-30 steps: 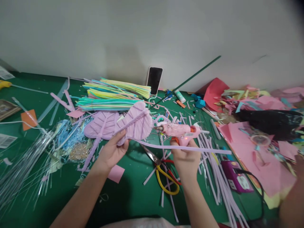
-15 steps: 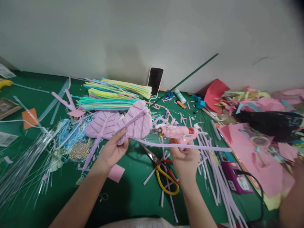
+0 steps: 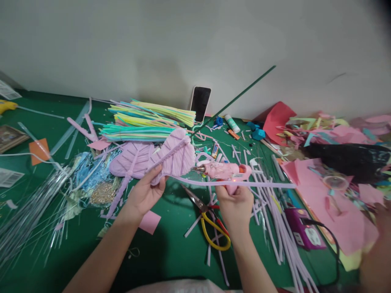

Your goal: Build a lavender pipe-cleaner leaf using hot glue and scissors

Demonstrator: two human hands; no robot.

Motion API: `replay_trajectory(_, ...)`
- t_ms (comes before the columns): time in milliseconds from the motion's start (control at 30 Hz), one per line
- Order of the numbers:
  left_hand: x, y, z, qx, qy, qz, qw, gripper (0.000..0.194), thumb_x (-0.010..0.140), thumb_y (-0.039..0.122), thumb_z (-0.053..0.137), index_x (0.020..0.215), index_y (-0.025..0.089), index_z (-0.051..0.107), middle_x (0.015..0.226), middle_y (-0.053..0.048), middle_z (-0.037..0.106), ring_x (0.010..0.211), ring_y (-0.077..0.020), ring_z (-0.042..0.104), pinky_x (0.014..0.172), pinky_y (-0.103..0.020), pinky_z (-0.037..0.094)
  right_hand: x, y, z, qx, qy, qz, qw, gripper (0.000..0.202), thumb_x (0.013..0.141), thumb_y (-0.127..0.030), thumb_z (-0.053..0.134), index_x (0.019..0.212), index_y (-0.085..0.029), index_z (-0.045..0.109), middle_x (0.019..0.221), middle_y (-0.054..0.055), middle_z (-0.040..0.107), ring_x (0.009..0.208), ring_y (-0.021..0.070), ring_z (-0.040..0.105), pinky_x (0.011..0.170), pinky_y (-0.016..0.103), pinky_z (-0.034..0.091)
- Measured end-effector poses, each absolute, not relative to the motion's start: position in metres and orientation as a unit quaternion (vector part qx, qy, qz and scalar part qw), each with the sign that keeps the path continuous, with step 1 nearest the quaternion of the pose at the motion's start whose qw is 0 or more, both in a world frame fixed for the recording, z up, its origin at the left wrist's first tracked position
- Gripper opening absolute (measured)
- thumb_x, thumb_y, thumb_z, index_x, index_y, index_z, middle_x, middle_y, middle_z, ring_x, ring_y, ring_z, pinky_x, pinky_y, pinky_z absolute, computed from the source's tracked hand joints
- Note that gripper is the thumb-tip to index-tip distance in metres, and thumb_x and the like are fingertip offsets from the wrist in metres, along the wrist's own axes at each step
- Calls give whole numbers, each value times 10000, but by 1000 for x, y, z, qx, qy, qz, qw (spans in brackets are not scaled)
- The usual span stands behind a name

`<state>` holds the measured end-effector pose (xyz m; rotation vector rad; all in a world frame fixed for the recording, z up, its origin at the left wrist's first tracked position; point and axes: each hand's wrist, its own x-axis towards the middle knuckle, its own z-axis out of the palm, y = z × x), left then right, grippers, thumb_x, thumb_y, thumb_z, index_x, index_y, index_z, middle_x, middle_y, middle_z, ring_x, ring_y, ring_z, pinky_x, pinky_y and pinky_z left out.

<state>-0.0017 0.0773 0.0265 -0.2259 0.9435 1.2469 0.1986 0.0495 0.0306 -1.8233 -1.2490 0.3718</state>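
Between the fingers and thumb of my left hand (image 3: 146,193) is a lilac leaf-shaped piece (image 3: 180,156) of pipe cleaners with raised veins. A green stick (image 3: 241,97) slants up to the right from behind it. From its lower edge a lilac pipe cleaner (image 3: 262,184) runs right, passing in front of the glue gun. My right hand (image 3: 236,207) is wrapped round the handle of a pink glue gun (image 3: 221,170), whose metal nozzle points left at the leaf's right edge; contact is hard to make out. A second lilac leaf (image 3: 126,160) lies to the left on the table.
Scissors (image 3: 210,217) with yellow and red handles lie below the glue gun. Bundled pipe cleaners (image 3: 146,122) and a phone (image 3: 200,103) are at the back. Right are loose lilac pipe cleaners (image 3: 284,236), a purple box (image 3: 305,230) with a black cable and pink paper (image 3: 345,215).
The glue gun and my right hand have shifted slightly left, bringing the nozzle closer to the leaf. The green stick's tip has dipped a little leftward. My left hand stays almost still.
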Motion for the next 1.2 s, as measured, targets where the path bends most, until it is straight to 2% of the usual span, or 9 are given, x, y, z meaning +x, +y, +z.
replay_trajectory(200,-3,77,27,-104,412,566,706,295,956,19,412,846,130,662,690,-7,718,490,-70,659,410,-100,535,197,49,28,-731,-499,150,441,325,634,-321,589,473,-252,315,405,-80,302,423,86,279,396,226,256)
replay_trajectory(433,-2,77,29,-115,413,561,708,263,957,37,424,889,136,657,684,-2,710,504,-68,661,415,-91,531,191,48,34,-732,-476,179,453,251,614,-339,607,501,-236,408,406,-70,410,406,93,344,402,224,309)
replay_trajectory(700,-2,76,26,-104,406,560,715,276,952,32,431,902,138,681,704,-9,715,500,-70,656,421,-99,537,188,50,36,-715,-485,158,479,320,606,-339,573,455,-259,303,381,-86,314,394,69,270,383,217,265)
replay_trajectory(867,-2,76,27,-101,397,565,716,304,962,26,404,848,121,669,689,-13,716,493,-73,662,417,-105,542,189,48,31,-723,-492,150,461,263,625,-323,574,499,-249,354,405,-84,343,394,77,294,392,228,275)
replay_trajectory(1033,-1,75,29,-101,399,563,716,309,967,26,395,828,117,656,667,-9,712,481,-76,662,414,-108,543,188,48,30,-721,-497,146,461,304,625,-312,560,483,-260,296,412,-90,299,411,73,269,407,232,273)
replay_trajectory(1200,-1,76,29,-100,401,565,714,306,968,23,392,822,119,643,667,-5,720,484,-75,666,413,-107,541,187,47,29,-723,-490,159,460,264,630,-320,562,501,-248,344,418,-86,330,407,74,288,402,228,274)
